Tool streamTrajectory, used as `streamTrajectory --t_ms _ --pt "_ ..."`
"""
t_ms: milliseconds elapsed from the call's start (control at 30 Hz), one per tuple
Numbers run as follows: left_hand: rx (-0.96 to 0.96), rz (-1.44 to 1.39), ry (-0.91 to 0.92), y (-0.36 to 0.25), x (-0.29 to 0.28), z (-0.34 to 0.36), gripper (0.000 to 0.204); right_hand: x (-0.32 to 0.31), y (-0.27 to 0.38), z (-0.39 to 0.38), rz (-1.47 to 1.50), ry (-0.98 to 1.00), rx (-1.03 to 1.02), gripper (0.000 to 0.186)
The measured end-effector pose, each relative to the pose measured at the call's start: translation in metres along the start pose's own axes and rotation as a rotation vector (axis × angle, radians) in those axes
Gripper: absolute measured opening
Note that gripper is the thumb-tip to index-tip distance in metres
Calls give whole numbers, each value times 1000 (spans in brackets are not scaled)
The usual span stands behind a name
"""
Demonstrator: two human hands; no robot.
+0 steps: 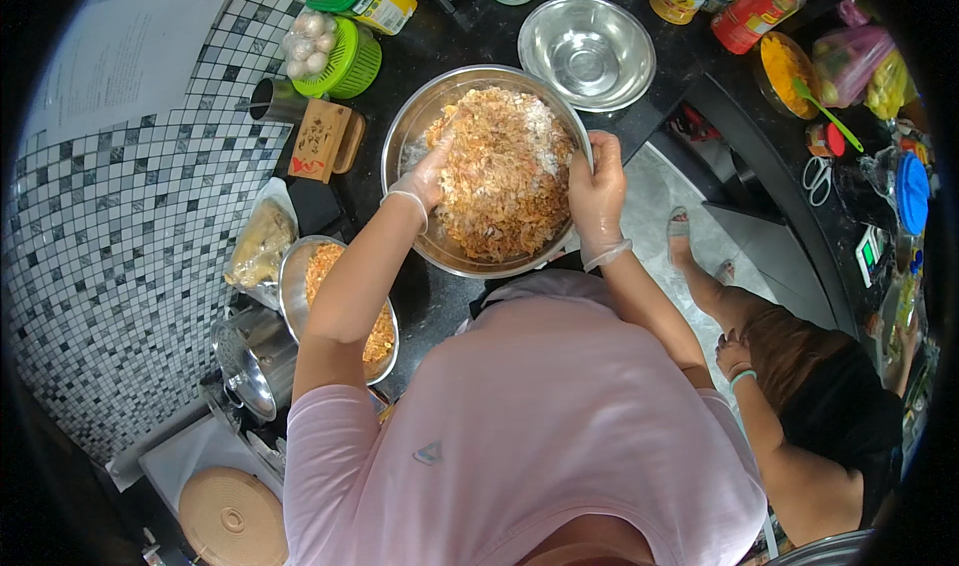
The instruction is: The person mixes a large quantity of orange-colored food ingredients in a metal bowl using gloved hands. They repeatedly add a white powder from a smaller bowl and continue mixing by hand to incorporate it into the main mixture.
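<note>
A large metal bowl [400, 116] stands at the edge of the dark counter, filled with an orange-brown shredded mixture [499, 181]. White powder lies over the mixture's upper right part. My left hand [428, 178], in a clear glove, reaches inside the bowl at its left side; its fingers are sunk in the mixture and hidden. On the right, my gloved right hand [599, 191] grips the bowl's rim, thumb and fingers closed around it. Just behind stands a second, shiny metal bowl [584, 56] with nothing in it.
At left are a bowl of orange mixture [380, 341], a bagged food item [265, 236], wooden blocks [320, 141] and a green basket [355, 61] with garlic bulbs [308, 44]. Another person [799, 396] stands to my right by a counter holding a red bottle [754, 16] and scissors [817, 179].
</note>
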State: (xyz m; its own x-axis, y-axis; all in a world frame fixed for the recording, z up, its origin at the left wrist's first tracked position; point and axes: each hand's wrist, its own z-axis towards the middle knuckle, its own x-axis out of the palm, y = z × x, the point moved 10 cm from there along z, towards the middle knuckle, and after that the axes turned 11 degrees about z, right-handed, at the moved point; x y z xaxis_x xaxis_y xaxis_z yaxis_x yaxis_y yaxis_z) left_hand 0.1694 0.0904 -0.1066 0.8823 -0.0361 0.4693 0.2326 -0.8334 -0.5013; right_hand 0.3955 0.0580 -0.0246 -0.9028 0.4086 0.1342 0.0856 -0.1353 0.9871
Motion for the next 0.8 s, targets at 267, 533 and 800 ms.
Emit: streamTrajectory --t_ms 267,533,800 --pt "66 316 -398 -16 2 -49 49 3 -2 -2 -25 57 144 19" --pt "352 898 -431 -23 38 -58 84 -1 -10 -1 -98 31 86 19" --pt "434 1354 -542 -41 70 -47 83 -4 -4 -4 -96 -7 66 18"
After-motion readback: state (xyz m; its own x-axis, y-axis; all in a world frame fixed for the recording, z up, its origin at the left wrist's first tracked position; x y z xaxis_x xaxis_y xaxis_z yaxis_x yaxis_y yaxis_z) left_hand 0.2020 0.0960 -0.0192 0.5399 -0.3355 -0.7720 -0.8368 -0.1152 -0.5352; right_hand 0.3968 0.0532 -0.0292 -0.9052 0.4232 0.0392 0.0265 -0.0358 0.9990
